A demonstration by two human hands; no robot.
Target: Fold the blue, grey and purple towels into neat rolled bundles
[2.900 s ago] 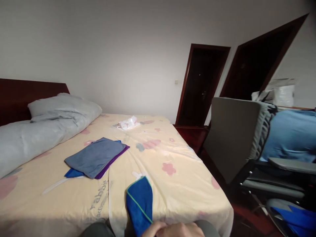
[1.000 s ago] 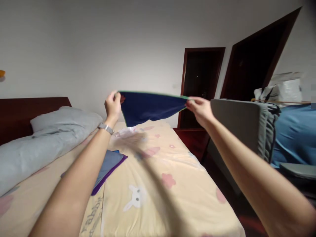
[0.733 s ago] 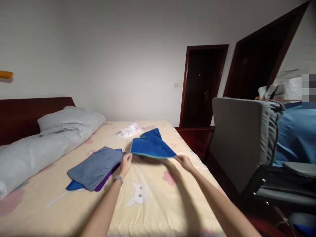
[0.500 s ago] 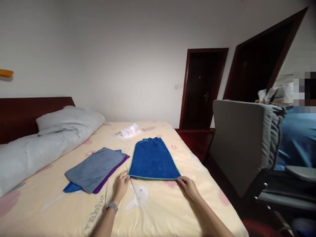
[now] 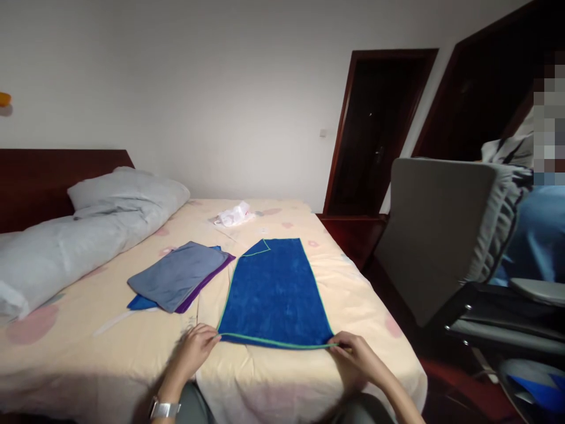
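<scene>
The blue towel (image 5: 276,291) lay spread flat on the bed (image 5: 353,294), close to its near edge and toward its right side. Its long axis ran straight away from the person toward the far edge. Its green-trimmed near hem stretched crosswise between the two hands. The far left corner was turned over on itself.

The left hand (image 5: 194,350) pinched the near left corner, fingers closed on the hem. The right hand (image 5: 357,356) gripped the near right corner in the same way. Neither hand was nearer than the other; each sat at its own corner, with the whole cloth lying beyond the fingers.

Just left of the towel, not touching it, sat a stack of folded cloths (image 5: 180,277), grey on top. A crumpled white bag (image 5: 233,215) lay near the far edge. A grey duvet (image 5: 88,227) ran along the left side, and a grey chair (image 5: 432,235) stood off the right edge.
</scene>
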